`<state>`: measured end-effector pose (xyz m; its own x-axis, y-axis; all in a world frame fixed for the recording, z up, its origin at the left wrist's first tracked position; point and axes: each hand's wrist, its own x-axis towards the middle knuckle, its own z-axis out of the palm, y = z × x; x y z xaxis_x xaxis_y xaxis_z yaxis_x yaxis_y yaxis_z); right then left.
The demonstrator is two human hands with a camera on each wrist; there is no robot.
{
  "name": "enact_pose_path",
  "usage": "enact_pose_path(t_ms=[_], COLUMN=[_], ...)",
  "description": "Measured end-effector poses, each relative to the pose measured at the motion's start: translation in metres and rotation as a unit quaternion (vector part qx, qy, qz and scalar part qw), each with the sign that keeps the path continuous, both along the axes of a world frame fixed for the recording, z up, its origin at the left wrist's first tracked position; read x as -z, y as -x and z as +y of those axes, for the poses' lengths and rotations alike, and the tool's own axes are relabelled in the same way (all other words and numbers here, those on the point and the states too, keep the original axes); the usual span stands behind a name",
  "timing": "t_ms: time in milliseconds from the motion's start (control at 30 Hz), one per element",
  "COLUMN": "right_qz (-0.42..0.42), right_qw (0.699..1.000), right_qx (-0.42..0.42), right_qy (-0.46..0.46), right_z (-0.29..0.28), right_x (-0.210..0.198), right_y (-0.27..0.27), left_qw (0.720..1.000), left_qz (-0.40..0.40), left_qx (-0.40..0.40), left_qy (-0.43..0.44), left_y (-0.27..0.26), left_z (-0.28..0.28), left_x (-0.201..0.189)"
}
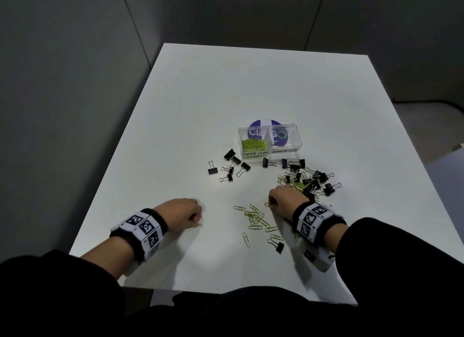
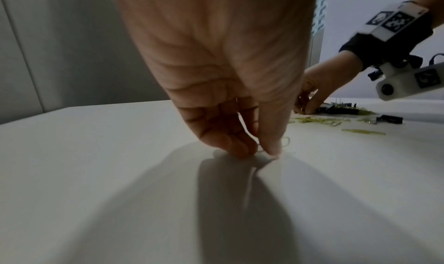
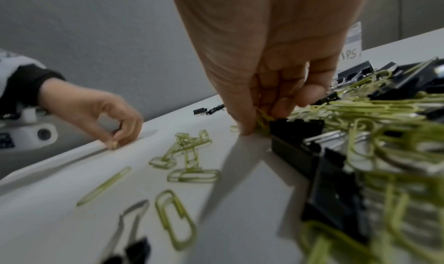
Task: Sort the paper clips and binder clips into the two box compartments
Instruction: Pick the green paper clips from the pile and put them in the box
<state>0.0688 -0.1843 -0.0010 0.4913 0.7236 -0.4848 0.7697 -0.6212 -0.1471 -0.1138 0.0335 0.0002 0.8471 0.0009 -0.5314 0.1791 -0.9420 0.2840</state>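
black sleeves reach up from the bottom of the head view, each wrist wrapped in a band of printed markers. the left hand (image 1: 182,212), lower left of centre, is knuckles-up with its fingers curled down to the white table (image 1: 206,90), pinching a green paper clip (image 1: 198,225) whose tip pokes out below the fingers. the right hand (image 1: 286,198), right of centre, is bent down in the same way at the near edge of the mixed pile (image 1: 307,179) of black binder clips and green clips, fingers closed on some green clips. loose paper clips (image 1: 257,220) lie between the two hands. the clear box (image 1: 270,142) stands above, centre right; its left compartment, labelled paper clips, holds green clips, and the right one is labelled binder clips. a smaller group of binder clips (image 1: 229,166) lies just left of the box.

in the left wrist view the left hand (image 2: 216,59) points down, thumb and fingertips (image 2: 271,148) meeting on the table around a thin wire clip (image 2: 285,142). the right hand (image 2: 319,89) works at middle right.

in the right wrist view the right hand (image 3: 269,49) hangs from the top, fingers and thumb bunched on green clips (image 3: 263,119) beside a binder clip (image 3: 295,133). the left hand (image 3: 96,110) pinches at middle left.
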Motion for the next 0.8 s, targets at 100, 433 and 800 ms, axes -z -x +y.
enact_pose_path(t_ms=[100,433,800], right_qz=[0.003,0.002,0.070], right_qw=[1.000,0.997,0.968], right_qx=[-0.003,0.031,0.183], right_qy=[-0.027,-0.077,-0.156], right_z=[-0.003,-0.010,-0.027], right_x=[0.003,-0.002,-0.013], right_y=[0.005,-0.004,-0.013], left_qw=[0.999,0.991,0.990], left_qz=[-0.044,-0.122,-0.086], left_qx=[-0.009,0.054,0.110], left_qy=[0.005,0.005,0.029], left_y=[-0.014,-0.077,-0.087], left_z=[-0.014,-0.073,-0.081], left_x=[-0.003,0.002,0.013])
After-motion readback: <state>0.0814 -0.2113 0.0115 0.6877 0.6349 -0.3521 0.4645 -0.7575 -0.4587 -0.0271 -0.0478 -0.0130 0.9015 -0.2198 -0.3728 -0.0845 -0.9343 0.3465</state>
